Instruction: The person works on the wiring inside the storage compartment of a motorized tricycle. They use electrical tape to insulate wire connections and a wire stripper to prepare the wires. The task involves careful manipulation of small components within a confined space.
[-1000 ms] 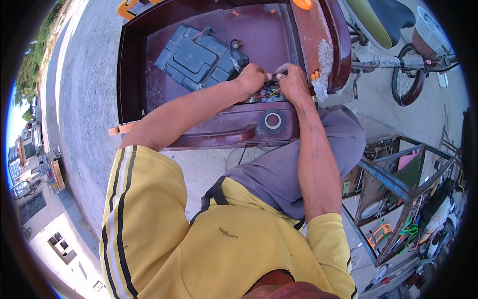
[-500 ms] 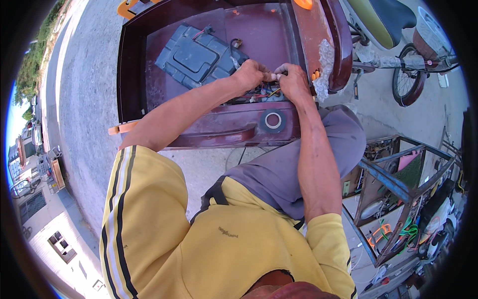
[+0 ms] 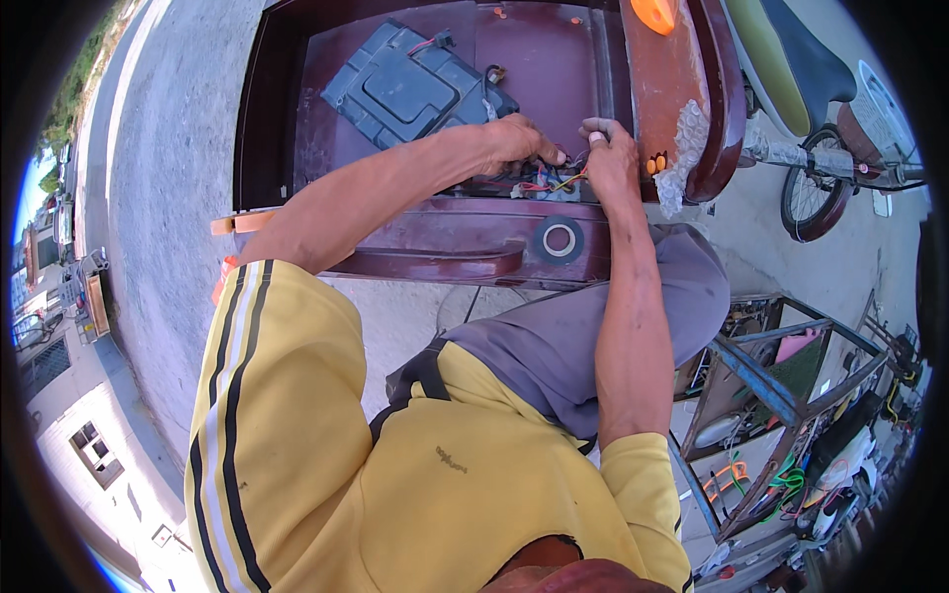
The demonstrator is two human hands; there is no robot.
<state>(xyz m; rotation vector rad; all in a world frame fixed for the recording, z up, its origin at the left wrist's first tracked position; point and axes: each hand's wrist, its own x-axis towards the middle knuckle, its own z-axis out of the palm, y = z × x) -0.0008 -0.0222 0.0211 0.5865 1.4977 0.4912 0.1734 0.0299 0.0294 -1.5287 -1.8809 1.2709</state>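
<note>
Both my hands are over a cluster of thin coloured wires (image 3: 554, 184) inside a dark maroon cargo box, near its close edge. My left hand (image 3: 516, 143) reaches in from the left, fingers pressed together at a dark wire. My right hand (image 3: 613, 163) is just to its right, its fingers bent and closed; whatever lies between them is too small to make out. A roll of black tape (image 3: 540, 240) with a pale core lies flat on the box's near ledge. Left of the wires, a grey plastic battery case (image 3: 420, 84) lies tilted in the box, a short lead at its top.
The maroon box wall (image 3: 435, 229) runs across in front of me. Crumpled clear wrap (image 3: 682, 158) hangs on the box's right side, beside an orange reflector (image 3: 654, 14). A bicycle wheel (image 3: 816, 188) stands further right. A metal frame (image 3: 761, 381) with tools and scraps is at lower right.
My hands were together, fingertips meeting above the wires; now they have parted, the left lower at the wires, the right slightly to the right. The whole view has shifted a little.
</note>
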